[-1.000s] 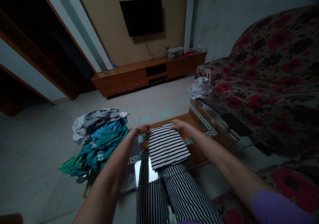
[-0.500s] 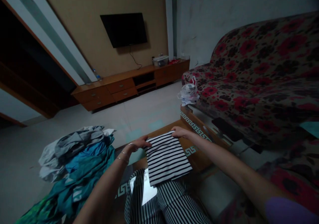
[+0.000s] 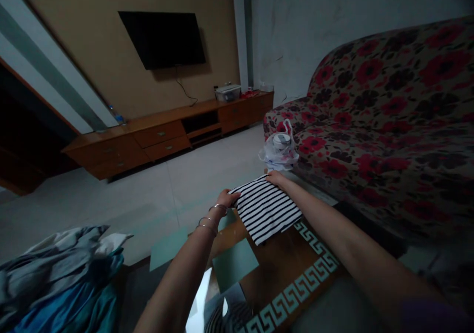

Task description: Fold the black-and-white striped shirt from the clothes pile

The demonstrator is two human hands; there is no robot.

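Held apart, the left hand [image 3: 224, 199] and right hand [image 3: 276, 178] clamp the folded striped shirt [image 3: 264, 208] at opposite edges, now carried forward over the worktop [image 3: 292, 293].

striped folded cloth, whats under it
Below the folded striped garment is a glass-topped table; brown wood shows beside it, but whatever is directly beneath the garment is covered.

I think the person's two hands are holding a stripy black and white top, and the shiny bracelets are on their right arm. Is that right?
Not quite. The bracelets are on the left arm, not the right, as the head view shows. The rest is right: the left hand and the right hand are holding the black and white striped top.
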